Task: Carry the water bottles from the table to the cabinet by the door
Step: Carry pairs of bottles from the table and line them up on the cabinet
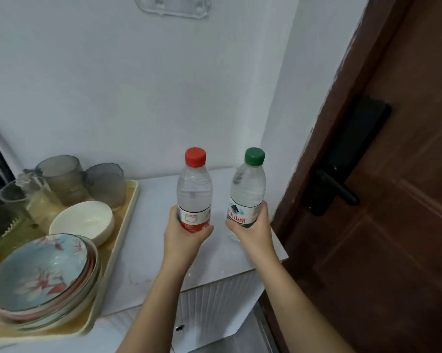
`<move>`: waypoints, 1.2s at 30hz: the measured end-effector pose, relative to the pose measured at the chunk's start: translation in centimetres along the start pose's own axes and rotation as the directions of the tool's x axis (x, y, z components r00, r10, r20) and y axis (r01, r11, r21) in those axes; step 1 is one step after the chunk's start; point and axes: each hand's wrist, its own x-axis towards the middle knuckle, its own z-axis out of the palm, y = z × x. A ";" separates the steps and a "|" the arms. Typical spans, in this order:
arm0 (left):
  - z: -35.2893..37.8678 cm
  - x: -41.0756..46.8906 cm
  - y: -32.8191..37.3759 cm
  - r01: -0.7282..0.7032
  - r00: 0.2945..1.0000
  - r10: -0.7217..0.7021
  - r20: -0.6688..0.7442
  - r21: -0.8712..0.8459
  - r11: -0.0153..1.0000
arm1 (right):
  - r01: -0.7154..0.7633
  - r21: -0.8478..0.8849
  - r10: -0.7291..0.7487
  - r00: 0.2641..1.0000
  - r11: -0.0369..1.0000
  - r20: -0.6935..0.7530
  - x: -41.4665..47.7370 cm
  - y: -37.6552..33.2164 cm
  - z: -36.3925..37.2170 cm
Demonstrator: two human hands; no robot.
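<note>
Two clear water bottles stand upright over the white cabinet top (151, 240) beside the brown door (382, 225). My left hand (184, 235) grips the red-capped bottle (195, 189) around its red and white label. My right hand (253, 230) grips the green-capped bottle (249, 189) around its green label. The bottles are side by side, a small gap between them. Whether their bases touch the cabinet top I cannot tell, as my hands hide them.
A cream tray (128, 215) on the left of the cabinet top holds stacked floral plates (41, 276), a white bowl (84, 222) and several glass cups (62, 179). The door's black handle (339, 187) juts out at right. White wall behind.
</note>
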 end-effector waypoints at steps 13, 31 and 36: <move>3.5 3.9 -2.9 0.002 1.000 -0.002 0.001 0.056 0.998 | -0.018 -0.021 0.019 0.999 1.000 0.047 5.5 3.9 -0.2; 3.7 9.1 -2.2 -0.095 0.992 0.056 0.116 0.365 0.926 | 0.084 -0.300 -0.090 0.996 0.950 -0.006 9.7 5.6 -0.6; 6.2 12.3 -1.6 -0.079 0.995 0.054 0.080 0.358 0.931 | 0.087 -0.368 -0.099 0.995 0.926 -0.016 13.2 5.2 0.5</move>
